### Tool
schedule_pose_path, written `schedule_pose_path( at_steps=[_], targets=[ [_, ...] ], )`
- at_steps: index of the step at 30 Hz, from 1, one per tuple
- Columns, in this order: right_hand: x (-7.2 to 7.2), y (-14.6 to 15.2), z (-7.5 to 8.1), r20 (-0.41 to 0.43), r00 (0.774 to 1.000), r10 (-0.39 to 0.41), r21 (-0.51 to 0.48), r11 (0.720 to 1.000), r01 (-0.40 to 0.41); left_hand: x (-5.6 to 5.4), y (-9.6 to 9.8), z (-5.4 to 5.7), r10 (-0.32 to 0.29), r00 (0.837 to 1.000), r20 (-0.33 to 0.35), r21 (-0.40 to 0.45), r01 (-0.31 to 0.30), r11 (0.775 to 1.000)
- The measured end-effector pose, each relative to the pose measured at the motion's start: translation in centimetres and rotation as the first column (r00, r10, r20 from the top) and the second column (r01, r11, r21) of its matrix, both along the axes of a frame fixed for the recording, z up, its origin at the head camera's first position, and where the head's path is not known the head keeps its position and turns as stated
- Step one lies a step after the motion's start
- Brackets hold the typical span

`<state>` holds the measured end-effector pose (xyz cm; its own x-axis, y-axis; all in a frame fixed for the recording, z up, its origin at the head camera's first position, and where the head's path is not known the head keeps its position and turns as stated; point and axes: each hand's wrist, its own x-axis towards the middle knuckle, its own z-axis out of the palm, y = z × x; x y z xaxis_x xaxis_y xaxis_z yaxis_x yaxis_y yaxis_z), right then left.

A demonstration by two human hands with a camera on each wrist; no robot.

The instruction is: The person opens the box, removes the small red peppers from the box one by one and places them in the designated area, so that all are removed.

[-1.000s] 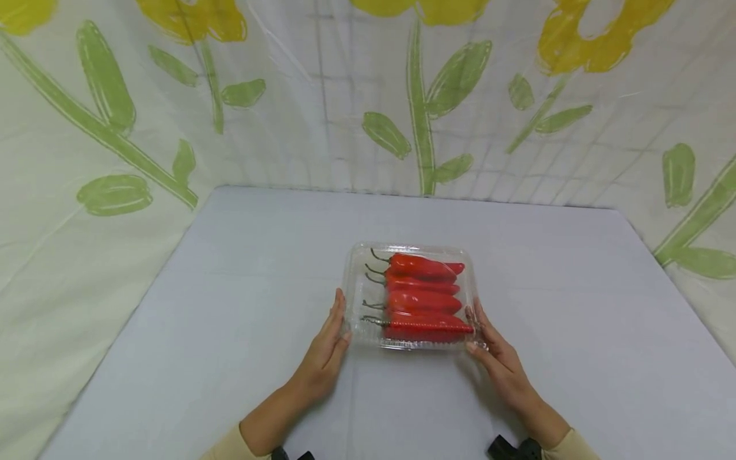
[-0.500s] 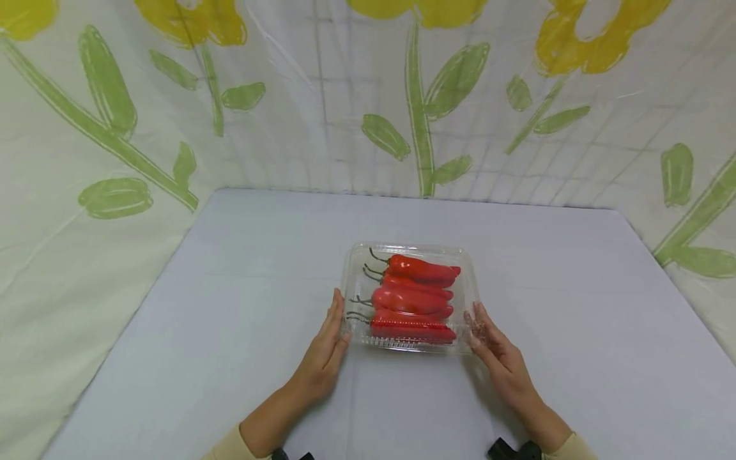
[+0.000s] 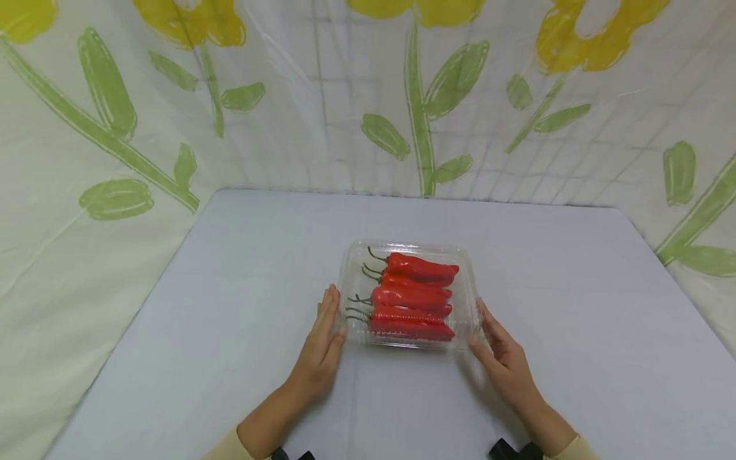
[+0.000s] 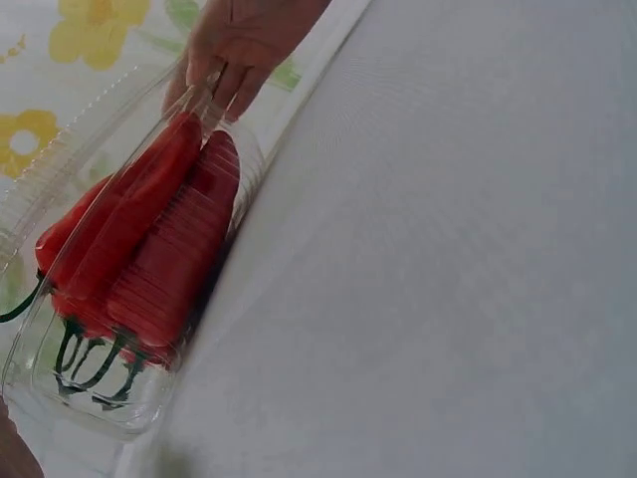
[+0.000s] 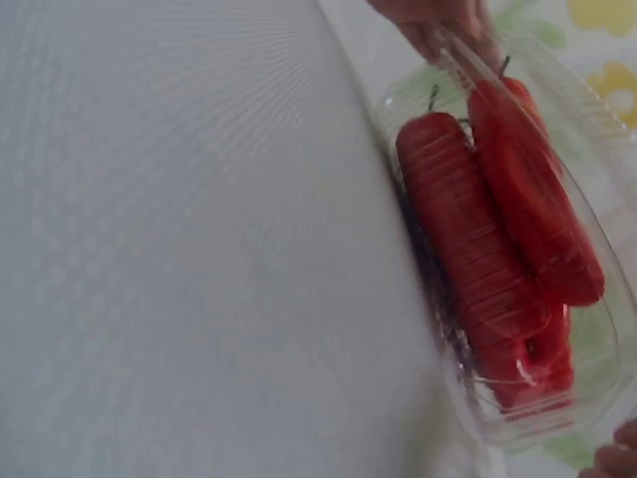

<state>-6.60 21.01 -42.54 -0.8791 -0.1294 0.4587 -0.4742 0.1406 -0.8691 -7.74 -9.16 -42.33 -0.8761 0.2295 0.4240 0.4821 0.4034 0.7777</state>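
A clear plastic clamshell box [image 3: 359,255] sits in the middle of the table in the head view, with several red peppers [image 3: 414,295] inside, their green stems toward the left. My left hand [image 3: 315,358] lies along the box's left side, fingers straight and the thumb near its front corner. On the opposite side my right hand [image 3: 508,367] touches the right wall with extended fingers, the thumb at the front right corner. Peppers [image 4: 149,229] show through the ridged wall in the left wrist view, and the right hand [image 4: 249,45] appears at the box's far end.
The box stands on a white-covered table [image 3: 259,249]. Behind it hangs a white curtain [image 3: 276,128] printed with yellow flowers and green leaves. Dark wrist devices [image 3: 514,449] show at the bottom edge.
Over the last second the peppers shifted left inside the box, mostly the front ones. The box and left hand moved very slightly; the right fingers now rest outside the right wall.
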Motion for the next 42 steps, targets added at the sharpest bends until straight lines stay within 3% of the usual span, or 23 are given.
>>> schedule_pose_path(
  at_steps=[3, 6, 12, 17, 23, 29, 33, 38, 42],
  targets=[
    [-0.1, 0.0, 0.8, 0.004, 0.995, -0.095, 0.134, 0.986, 0.094, -0.3, -0.2, 0.5, -0.007, 1.000, -0.018, 0.002, 0.008, 1.000],
    [-0.3, 0.2, 2.0, 0.017, 0.990, -0.138, 0.200, 0.971, 0.132, -0.8, -0.5, 1.3, -0.012, 1.000, -0.023, -0.013, 0.012, 1.000],
    [-1.7, 0.9, 3.8, 0.012, 0.992, -0.124, 0.253, 0.960, 0.117, -2.2, -1.3, 3.3, -0.052, 0.998, 0.036, -0.040, 0.054, 0.998],
    [-4.6, 1.7, 4.0, 0.063, 0.996, -0.065, 0.309, 0.950, 0.042, -4.7, -2.1, 4.6, -0.112, 0.985, 0.134, -0.054, 0.120, 0.991],
    [-7.9, 2.5, 3.4, 0.141, 0.989, 0.051, 0.322, 0.942, -0.094, -8.1, -2.6, 4.1, -0.184, 0.960, 0.210, -0.027, 0.194, 0.981],
    [-9.9, 2.7, 3.9, 0.231, 0.967, 0.108, 0.307, 0.935, -0.178, -10.0, -2.7, 3.8, -0.209, 0.945, 0.252, 0.010, 0.214, 0.977],
    [-11.3, 2.7, 4.4, 0.243, 0.956, 0.162, 0.295, 0.927, -0.232, -11.3, -2.5, 3.9, -0.222, 0.940, 0.258, 0.018, 0.225, 0.974],
    [-13.8, 2.2, 4.6, 0.263, 0.955, 0.134, 0.335, 0.916, -0.221, -13.6, -2.3, 4.0, -0.223, 0.937, 0.268, -0.009, 0.234, 0.972],
    [-16.0, 2.1, 4.5, 0.320, 0.941, 0.108, 0.356, 0.907, -0.225, -15.4, -2.0, 4.3, -0.224, 0.924, 0.309, -0.002, 0.237, 0.972]
  ],
)
